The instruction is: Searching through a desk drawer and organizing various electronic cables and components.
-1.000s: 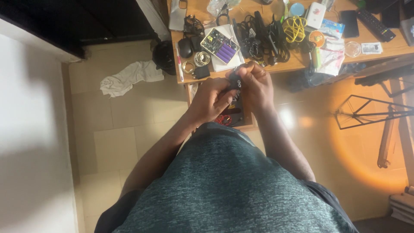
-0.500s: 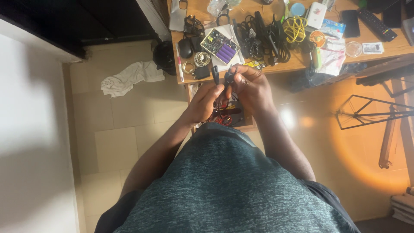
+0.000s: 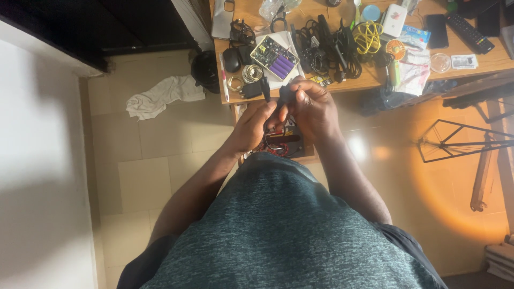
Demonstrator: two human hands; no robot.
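Below the desk edge, over the open drawer: I see both hands brought together around one small dark gadget.
Left hand (image 3: 251, 126): fingers curled, thumb side turned up, closed on the lower part of a small black tool (image 3: 284, 96) whose exact kind I cannot make out.
Right hand (image 3: 313, 107): closed as well, fingertips pinching the top of the same black tool, knuckles toward the desk.
Black tool: held between the two hands, just in front of the wooden desk (image 3: 482, 61) edge and above the drawer.
Drawer (image 3: 294, 147): pulled out under the hands; I can see red wires and dark parts in it, mostly hidden by the hands.
Desk, near the hands: a circuit board with purple battery cells (image 3: 274, 56) lies just beyond the fingers, a black mouse (image 3: 231, 60) to its left, a small wire coil (image 3: 250, 73) beside that.
Desk, further right: a tangle of black cables (image 3: 326, 48), a coiled yellow cable (image 3: 368, 36), a white box (image 3: 394, 19), a black remote control (image 3: 470, 33) and a dark phone (image 3: 438, 30).
Floor: pale tiles with a crumpled white cloth (image 3: 158, 96) lying well apart from the hands, to the left of the desk.
Right side: a black wire frame stand (image 3: 460, 142) on the floor, lit by an orange glow.
Person: grey-green flecked shirt (image 3: 289, 230) fills the lower part of my view.
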